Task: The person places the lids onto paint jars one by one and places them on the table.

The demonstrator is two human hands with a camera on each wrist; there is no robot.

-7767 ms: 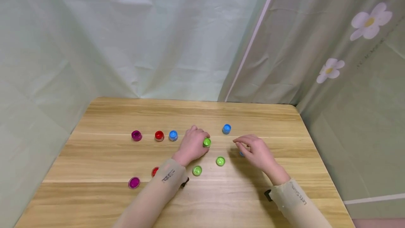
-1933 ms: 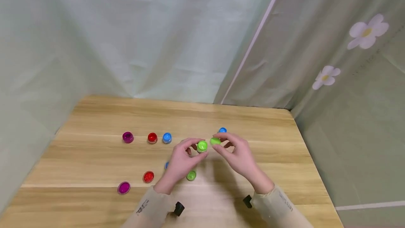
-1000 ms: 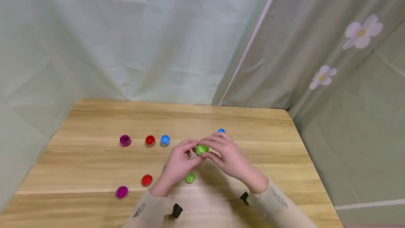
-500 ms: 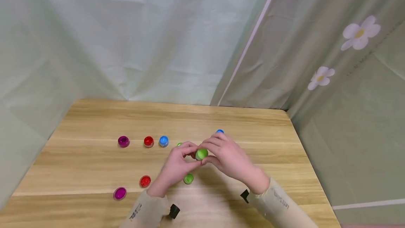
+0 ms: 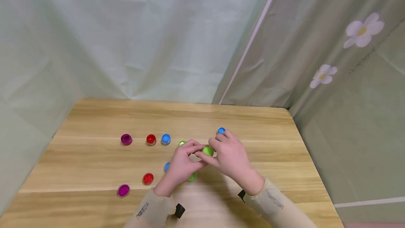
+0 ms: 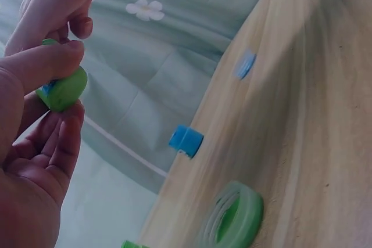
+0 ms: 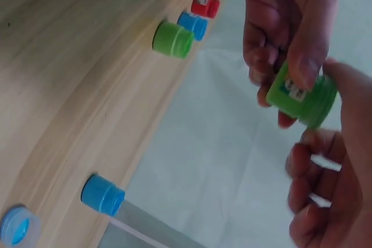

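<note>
Both hands meet above the middle of the table on a small green jar (image 7: 289, 92) with a label. My left hand (image 5: 184, 161) grips the jar's body, its thumb lying across the label in the right wrist view. A green lid (image 5: 208, 151) sits at the jar's mouth. My right hand (image 5: 233, 152) pinches this lid at its rim between thumb and fingertips, its other fingers curled. Just beyond the left hand stands another green jar (image 5: 181, 143). A loose green lid (image 5: 192, 177) lies below the hands, partly covered by the left wrist.
Purple (image 5: 126, 139), red (image 5: 151, 139) and blue (image 5: 166, 139) jars stand in a row at left. Nearer lie purple (image 5: 123, 190), red (image 5: 148, 178) and blue (image 5: 167, 166) lids. Another blue jar (image 5: 221, 130) stands behind the right hand. Curtains hang behind the wooden table (image 5: 269, 126).
Earlier the right hand held the green lid apart from the jar; it has brought the lid onto the jar's mouth. Over the last half second its fingers have shifted around the lid.
</note>
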